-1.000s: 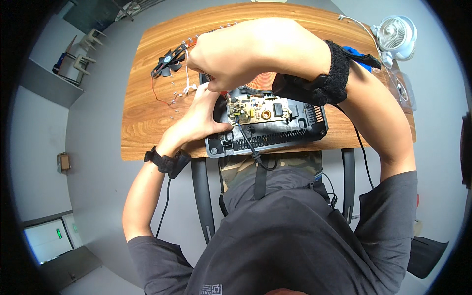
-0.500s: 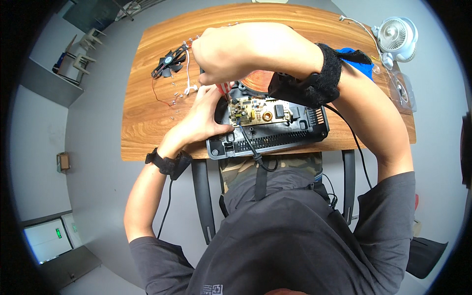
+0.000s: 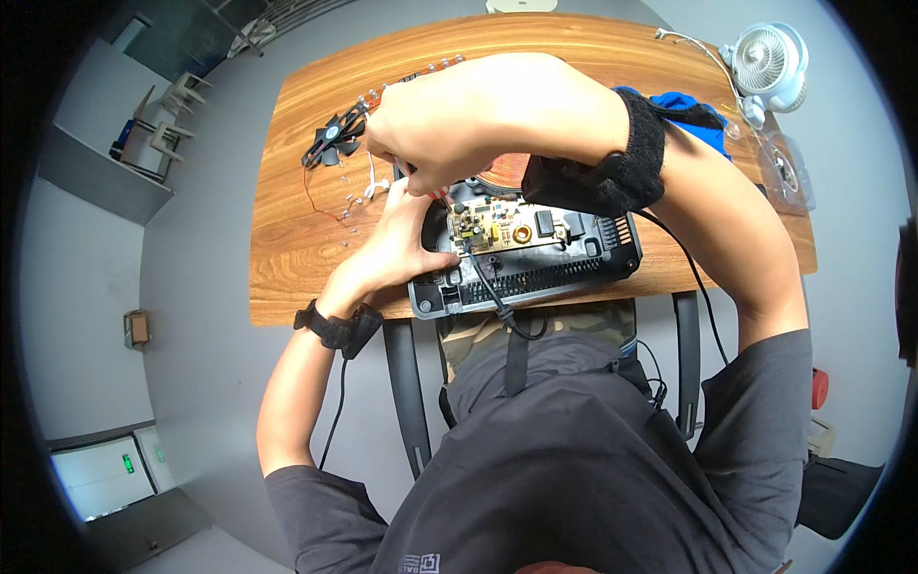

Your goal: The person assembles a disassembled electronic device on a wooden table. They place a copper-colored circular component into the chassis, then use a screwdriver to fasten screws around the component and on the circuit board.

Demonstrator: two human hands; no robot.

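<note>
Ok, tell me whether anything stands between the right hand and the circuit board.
Only the red-and-white tool gripped in the right hand shows between it and the circuit board. The left hand is close by, at the left side of the black housing. Whether the tip touches is unclear.

The table looks like smooth wood, streaky-grained with a soft sheen. On it I see a matt black plastic case, a coil of coppery metal and a crumpled blue cloth. The desk fan is smooth pale plastic, the right wrist strap fuzzy fabric.
</note>
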